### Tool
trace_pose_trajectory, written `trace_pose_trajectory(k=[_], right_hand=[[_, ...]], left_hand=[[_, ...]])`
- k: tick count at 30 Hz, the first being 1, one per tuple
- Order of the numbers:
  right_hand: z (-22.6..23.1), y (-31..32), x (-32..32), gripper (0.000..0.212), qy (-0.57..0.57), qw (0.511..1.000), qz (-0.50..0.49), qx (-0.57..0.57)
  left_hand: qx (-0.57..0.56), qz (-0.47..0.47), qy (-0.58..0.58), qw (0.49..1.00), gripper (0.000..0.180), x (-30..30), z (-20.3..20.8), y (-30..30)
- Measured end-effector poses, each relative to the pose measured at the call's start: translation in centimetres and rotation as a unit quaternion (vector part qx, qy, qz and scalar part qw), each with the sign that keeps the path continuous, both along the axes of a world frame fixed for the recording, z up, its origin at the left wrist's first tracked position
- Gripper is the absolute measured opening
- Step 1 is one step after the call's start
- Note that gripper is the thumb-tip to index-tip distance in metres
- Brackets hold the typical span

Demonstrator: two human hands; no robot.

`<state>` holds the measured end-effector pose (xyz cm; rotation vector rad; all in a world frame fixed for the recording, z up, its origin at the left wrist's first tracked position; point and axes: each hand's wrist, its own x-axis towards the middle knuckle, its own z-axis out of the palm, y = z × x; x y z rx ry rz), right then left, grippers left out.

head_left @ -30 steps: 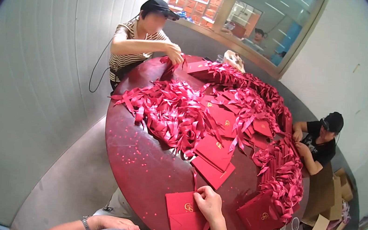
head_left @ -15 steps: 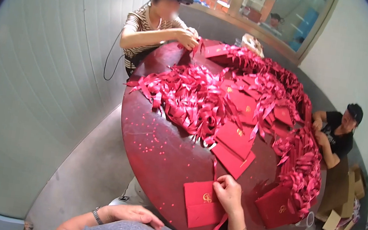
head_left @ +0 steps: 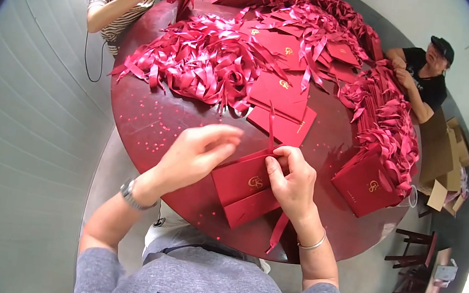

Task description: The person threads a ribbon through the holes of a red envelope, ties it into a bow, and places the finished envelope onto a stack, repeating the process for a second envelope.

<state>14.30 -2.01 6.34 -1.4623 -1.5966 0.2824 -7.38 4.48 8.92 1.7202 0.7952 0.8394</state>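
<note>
A flat red paper bag (head_left: 236, 184) with a gold emblem rests at the round table's near edge. My right hand (head_left: 294, 185) pinches a red ribbon (head_left: 270, 129) at the bag's upper edge. One ribbon end points up beyond the fingers, and another ribbon end (head_left: 277, 235) hangs below the bag's right side. Slightly blurred, my left hand (head_left: 198, 150) hovers by the bag's upper left corner, fingers stretched out and holding nothing. Just beyond lie more flat red bags (head_left: 279, 96).
A heap of loose red ribbons (head_left: 204, 61) covers the table's (head_left: 176, 132) middle left. A row of ribboned red bags (head_left: 367, 183) curves along the right. Two people work across the table, one far left, one right. Cardboard boxes (head_left: 445, 158) and a dark stool (head_left: 415, 247) stand at right.
My left hand has risen from my lap to beside the bag. My right hand keeps its grip at the bag's edge, and the bag is now tilted. The view has tipped downward.
</note>
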Motion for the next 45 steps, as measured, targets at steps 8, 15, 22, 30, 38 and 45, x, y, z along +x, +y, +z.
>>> trace_pose_trajectory(k=[8, 15, 22, 30, 38, 45], right_hand=[[0.3, -0.1, 0.5, 0.017, 0.016, 0.999, 0.042, -0.030], [0.3, 0.3, 1.6, 0.018, 0.078, 0.991, 0.049, -0.098], [-0.7, 0.6, 1.2, 0.019, 0.068, 0.991, 0.035, -0.111], [-1.5, 1.0, 1.5, 0.015, 0.093, 0.986, -0.035, -0.135], [0.7, 1.5, 4.7, 0.027, -0.067, 0.994, -0.053, -0.070], [-0.2, -8.3, 5.1, 0.023, -0.238, 0.923, 0.232, -0.194]], left_hand=[[-0.333, -0.122, -0.168, 0.920, 0.020, 5.9, -2.3, 4.3], [-0.370, -0.070, -0.215, 0.901, 0.006, 6.0, -5.0, 6.0], [-0.281, -0.035, -0.118, 0.952, 0.027, 4.2, -4.3, 4.4], [-0.023, -0.041, 0.106, 0.993, 0.022, 0.9, -4.5, 0.9], [-0.203, -0.024, 0.055, 0.977, 0.013, 2.8, -5.6, 4.4], [-0.170, -0.034, 0.139, 0.975, 0.017, 2.7, -6.5, 5.9]])
